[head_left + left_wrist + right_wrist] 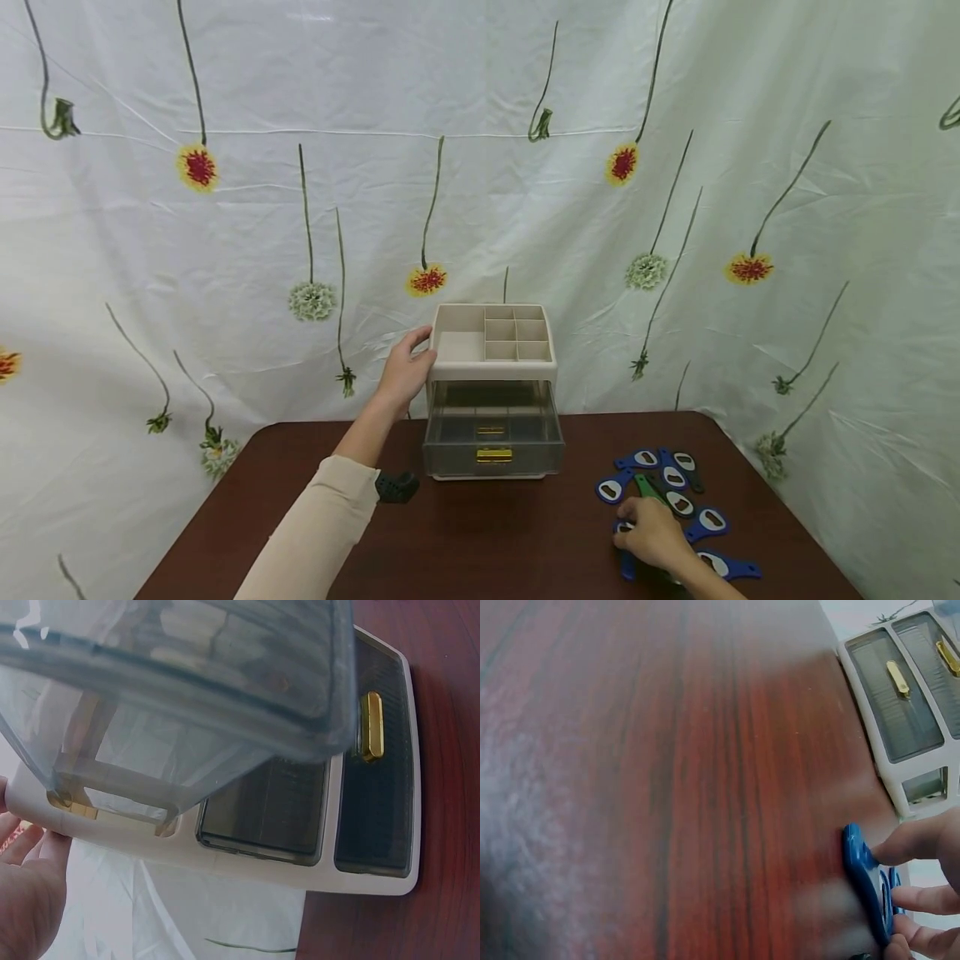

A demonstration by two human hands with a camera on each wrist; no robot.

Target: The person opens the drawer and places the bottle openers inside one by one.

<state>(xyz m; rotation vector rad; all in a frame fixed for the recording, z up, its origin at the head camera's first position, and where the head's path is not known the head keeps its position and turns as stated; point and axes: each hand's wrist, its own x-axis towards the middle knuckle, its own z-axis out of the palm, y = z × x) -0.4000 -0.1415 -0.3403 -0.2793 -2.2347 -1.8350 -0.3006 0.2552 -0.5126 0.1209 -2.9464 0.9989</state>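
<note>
A white desktop drawer organizer (pixel 491 370) stands at the back of the table, its upper smoky clear drawer (pixel 457 457) pulled out. My left hand (pixel 406 367) grips the organizer's upper left side; in the left wrist view, fingers of the left hand (pixel 30 881) wrap its edge. At the right of the table, my right hand (pixel 654 533) pinches a blue bottle opener (pixel 866 881) between thumb and fingers, close to the tabletop. More bottle openers lie around that hand, among them a green one (pixel 647 487), a black one (pixel 679 503) and several blue ones (pixel 707 523).
The organizer's top has one large compartment (pixel 459 346) and several small ones (pixel 532 331). Gold handles (pixel 494 456) mark the drawers. Behind the dark red-brown table (pixel 480 542) hangs a white flower-print cloth (pixel 375 75). A black strap (pixel 397 487) shows by the left wrist.
</note>
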